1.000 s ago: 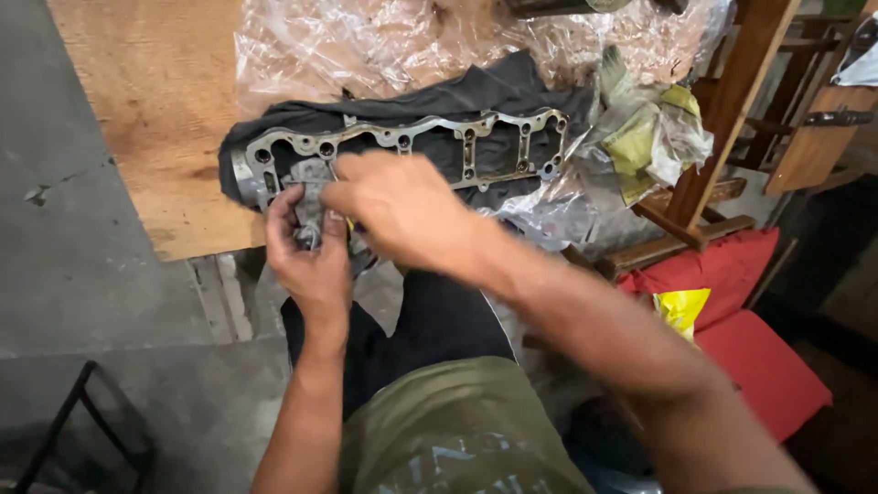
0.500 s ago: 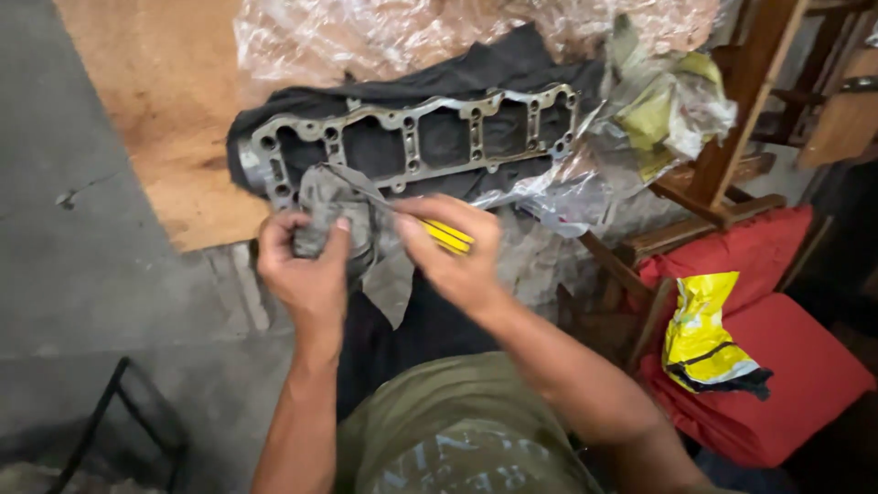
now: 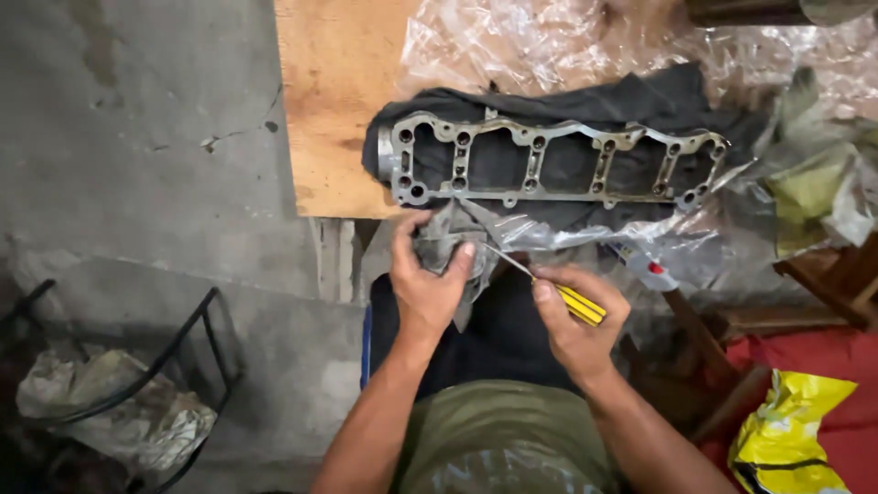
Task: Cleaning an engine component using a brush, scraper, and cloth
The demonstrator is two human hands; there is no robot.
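My left hand (image 3: 427, 282) grips a crumpled grey rag (image 3: 445, 243) just below the front edge of the board. My right hand (image 3: 574, 322) holds a screwdriver with a yellow and black handle (image 3: 579, 305); its thin metal shaft points up-left into the rag. Just beyond the hands lies a flat grey metal part with several openings and bolt holes (image 3: 549, 165), resting on a black cloth (image 3: 631, 101).
The metal part lies on a wooden board (image 3: 334, 101) covered partly by crumpled clear plastic sheet (image 3: 549, 41). A black wire rack with a bag (image 3: 119, 402) stands at the lower left on the concrete floor. A yellow bag (image 3: 791, 430) on red fabric sits lower right; wooden frame pieces at right.
The rag was pulled off the metal part toward my body. My right hand, earlier over the part, now holds the screwdriver with its tip in the rag. The view shifted left.
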